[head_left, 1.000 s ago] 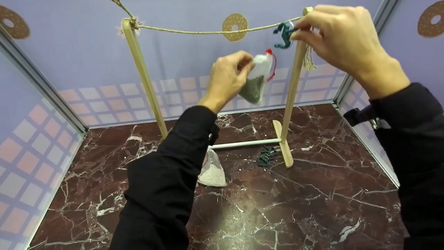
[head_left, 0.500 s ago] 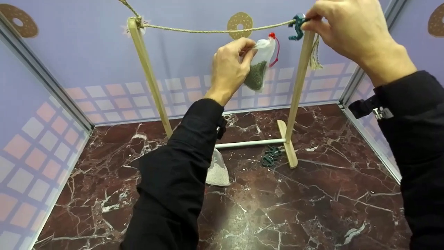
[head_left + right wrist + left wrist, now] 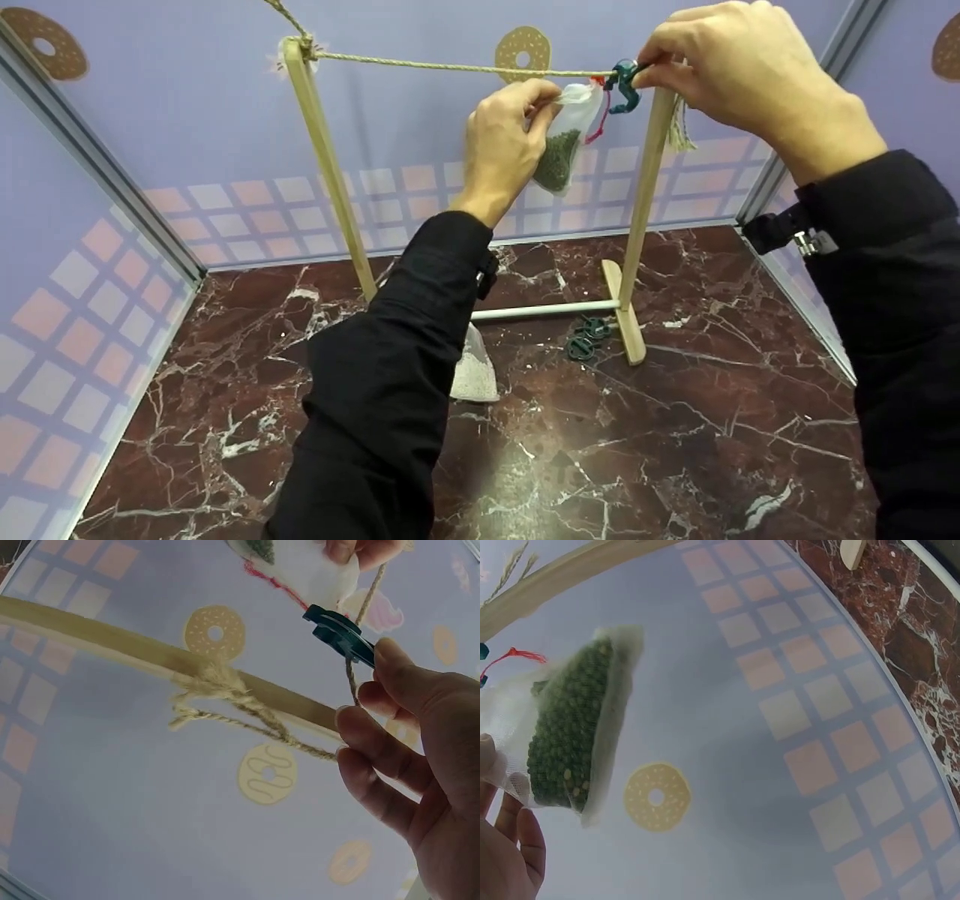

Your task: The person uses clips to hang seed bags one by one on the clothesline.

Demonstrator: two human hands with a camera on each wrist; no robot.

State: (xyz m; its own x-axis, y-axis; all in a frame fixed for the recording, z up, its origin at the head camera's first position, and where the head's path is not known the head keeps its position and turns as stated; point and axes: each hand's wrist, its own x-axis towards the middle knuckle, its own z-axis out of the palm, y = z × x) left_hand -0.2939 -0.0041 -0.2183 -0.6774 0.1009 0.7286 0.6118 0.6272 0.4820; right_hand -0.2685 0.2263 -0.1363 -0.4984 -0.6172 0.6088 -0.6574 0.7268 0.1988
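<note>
My left hand [image 3: 510, 142] pinches the upper edge of a small mesh drawstring bag [image 3: 574, 124], part-filled with green grains, just under the rope. Its red drawstring [image 3: 599, 124] dangles on the right side. In the left wrist view the green contents of the bag [image 3: 570, 727] fill its lower part. My right hand [image 3: 739, 82] pinches the handle end of a dark green plastic clip [image 3: 624, 86]. The clip's head overlaps the rope [image 3: 450, 66] and the bag's red top in the head view. In the right wrist view the clip [image 3: 337, 631] sits at the rope beside the bag.
Two wooden posts [image 3: 319, 150] hold the rope, with a white crossbar [image 3: 544, 308] low between them. Several green clips [image 3: 589, 337] lie near the right foot [image 3: 632, 330]. A second bag with pale grains [image 3: 474, 367] rests on the marble-patterned surface, partly behind my left sleeve.
My left hand has raised the bag to the rope. My right hand took the clip right and up, then back left and slightly down to the bag's top, drawing the rope lower.
</note>
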